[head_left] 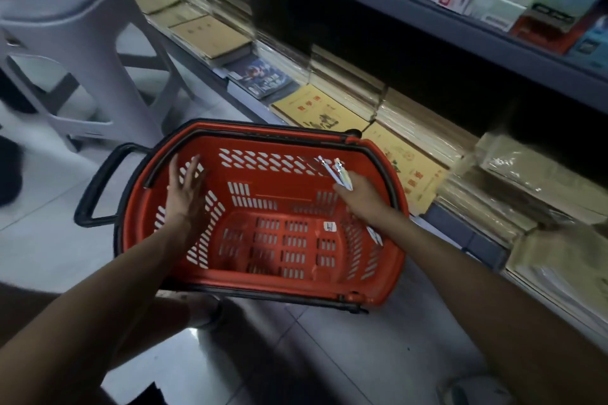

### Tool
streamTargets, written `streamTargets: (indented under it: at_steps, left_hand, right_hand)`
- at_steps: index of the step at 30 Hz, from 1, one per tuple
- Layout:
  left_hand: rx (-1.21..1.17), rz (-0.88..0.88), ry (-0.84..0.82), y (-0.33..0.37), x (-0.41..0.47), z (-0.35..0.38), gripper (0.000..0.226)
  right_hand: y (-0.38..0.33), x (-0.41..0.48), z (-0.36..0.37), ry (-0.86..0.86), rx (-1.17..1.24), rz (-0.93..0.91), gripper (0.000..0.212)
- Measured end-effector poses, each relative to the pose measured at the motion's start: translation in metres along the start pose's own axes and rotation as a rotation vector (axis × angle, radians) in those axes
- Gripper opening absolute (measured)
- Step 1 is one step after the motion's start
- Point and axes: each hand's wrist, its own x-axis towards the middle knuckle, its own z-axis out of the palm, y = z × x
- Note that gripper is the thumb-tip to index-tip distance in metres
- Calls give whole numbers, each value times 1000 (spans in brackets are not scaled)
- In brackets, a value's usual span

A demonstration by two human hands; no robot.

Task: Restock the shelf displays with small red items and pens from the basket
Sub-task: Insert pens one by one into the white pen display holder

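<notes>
Reaching into the red basket (263,142), your left hand (184,196) sits by its left wall, fingers straight and spread, holding nothing. Your right hand (360,197) grips a few white pens (342,176) over the basket's far right corner, fingers curled round them. Yellow notebooks (316,112) lie on the low shelf (473,240) just right of the basket. A grey stool (65,26) stands far left.

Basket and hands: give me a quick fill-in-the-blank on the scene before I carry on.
1. The right hand grips a few white ____ over the basket.
2. The left hand is ____, fingers spread, holding nothing.
3. The basket's plastic is ____.
4. The grey stool stands to the basket's ____.
Missing words: pens; open; red; left.
</notes>
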Motion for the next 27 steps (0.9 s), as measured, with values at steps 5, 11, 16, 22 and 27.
streamTargets:
  at_steps: [5, 11, 16, 22, 27]
  left_hand:
    - [-156, -65, -47, -36, 10, 31, 69]
    - [-443, -122, -173, -65, 12, 36, 76]
    - [-605, -77, -53, -84, -8, -11, 72]
    - [-1389, -14, 147, -98, -68, -125, 56]
    - [-2656, 145, -214, -85, -126, -242, 57]
  right_hand:
    - [-54, 57, 26, -17, -4, -138, 16]
    - [-111, 60, 37, -44, 155, -241, 30]
    - [-156, 39, 28, 66, 269, -318, 21]
    - [-219, -11, -21, 86, 401, -371, 44]
    - [-279, -99, -111, 130, 721, -563, 38]
